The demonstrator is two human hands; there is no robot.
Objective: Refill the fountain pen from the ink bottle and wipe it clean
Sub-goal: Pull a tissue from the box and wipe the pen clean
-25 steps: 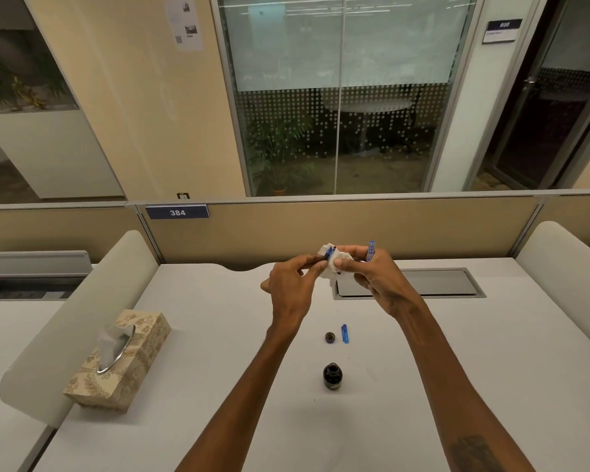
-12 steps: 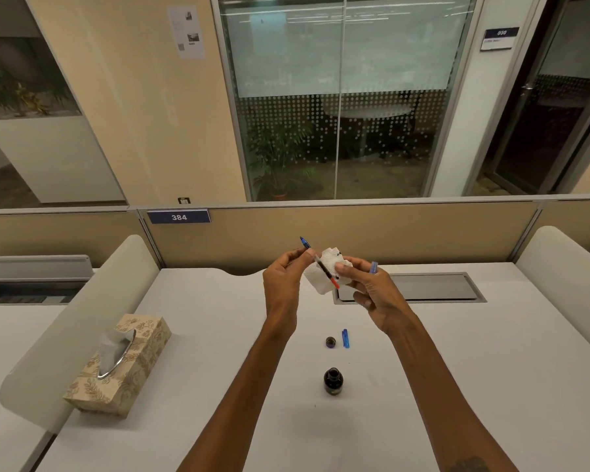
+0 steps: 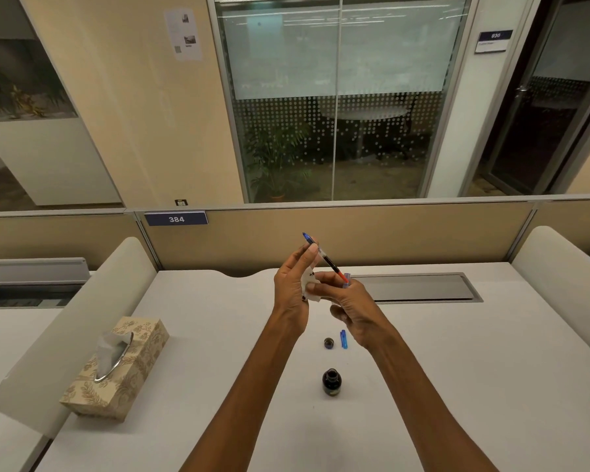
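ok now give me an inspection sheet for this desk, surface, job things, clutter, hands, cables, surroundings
surface: white desk, no spills visible; grey hatch at its back.
job's things: dark glass ink bottle upright, uncapped; its small round dark cap and a blue plastic pen piece lie beyond it, apart.
clutter: beige leaf-patterned tissue box at left, a sheet poking out.
hands: left hand pinches the slim blue-tipped fountain pen, tilted, off the desk; right hand holds an ink-spotted white tissue and a clear bluish tube.
cables: nothing seen.
surroundings: beige partition with blue 384 plate; glass wall behind.
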